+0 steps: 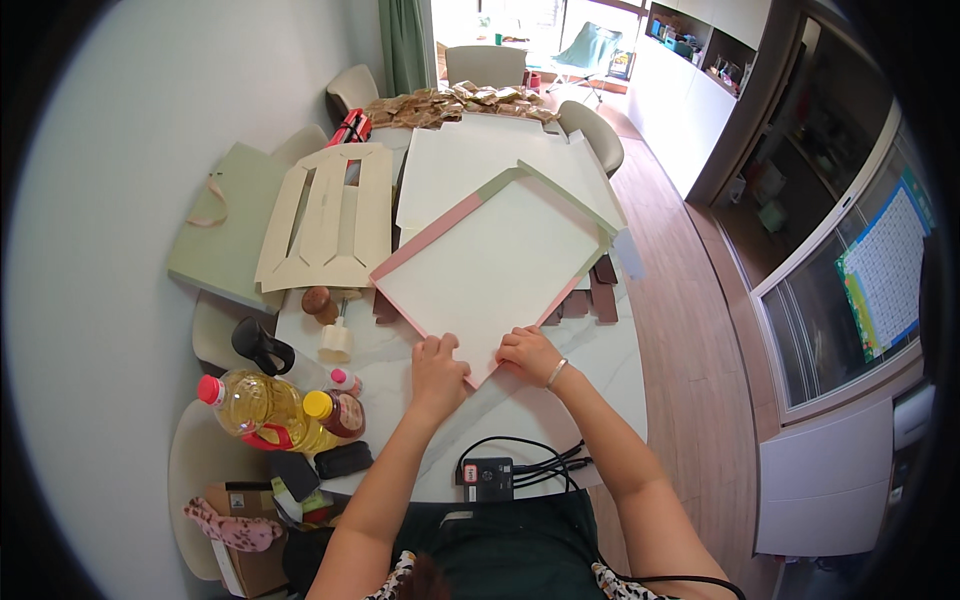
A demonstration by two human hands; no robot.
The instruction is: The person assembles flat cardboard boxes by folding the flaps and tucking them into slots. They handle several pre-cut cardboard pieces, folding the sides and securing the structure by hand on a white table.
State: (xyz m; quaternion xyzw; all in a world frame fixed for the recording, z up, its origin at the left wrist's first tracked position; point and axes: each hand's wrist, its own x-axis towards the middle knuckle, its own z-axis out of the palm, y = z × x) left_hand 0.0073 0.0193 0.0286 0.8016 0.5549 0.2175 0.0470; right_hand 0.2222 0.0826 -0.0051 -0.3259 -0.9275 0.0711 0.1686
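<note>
A shallow cardboard box lid (500, 265) lies turned cornerwise on the table, its inside white and its low sides pink and pale green. One corner points toward me. My left hand (438, 375) is closed on the pink side just left of that corner, fingers curled over the edge. On the right side of the same corner, my right hand (530, 352) pinches the edge, with a bracelet on its wrist. At the far right corner a pale flap (628, 254) sticks out. White cardboard sheets (465, 150) and brown cardboard pieces (603, 292) lie partly under the lid.
Left stand cream slotted cardboard (375, 220), a green gift bag (230, 220), a wooden knob (318, 304), a cooking oil bottle (255, 403) and a yellow-capped jar (345, 413). A black box with cables (488, 480) sits at the near edge. Brown packets (430, 108) cover the far end.
</note>
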